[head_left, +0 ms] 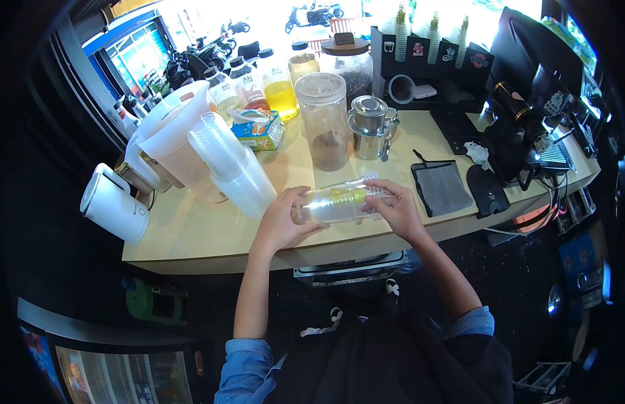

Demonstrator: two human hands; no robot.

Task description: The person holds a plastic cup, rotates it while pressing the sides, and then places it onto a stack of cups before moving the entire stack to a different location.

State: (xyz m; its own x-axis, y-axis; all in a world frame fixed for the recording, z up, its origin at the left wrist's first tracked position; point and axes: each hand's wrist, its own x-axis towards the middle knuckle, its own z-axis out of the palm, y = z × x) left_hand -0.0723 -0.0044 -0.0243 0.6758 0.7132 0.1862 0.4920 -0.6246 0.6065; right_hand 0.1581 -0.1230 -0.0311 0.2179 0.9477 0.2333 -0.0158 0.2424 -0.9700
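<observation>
A short stack of clear plastic cups (332, 204) with a yellow-green print lies sideways between my hands, just over the counter's front edge. My left hand (283, 221) is curled around the end of the stack on the left, thumb below and fingers above. At the rim end, my right hand (395, 207) grips the cups with its fingers bent over them. Left of my left hand leans a taller stack of clear cups (239, 172). Behind the held cups stand a clear canister (324, 128) with brown powder low inside and a metal drip coffee filter (369, 128).
White pitchers (174, 148) and a white electric kettle (115, 205) stand left on the wooden counter (191, 239). Bottles (279, 87) and a tissue pack (262, 131) are behind. Rightward lie a grey cloth (443, 188) and an espresso machine (528, 128).
</observation>
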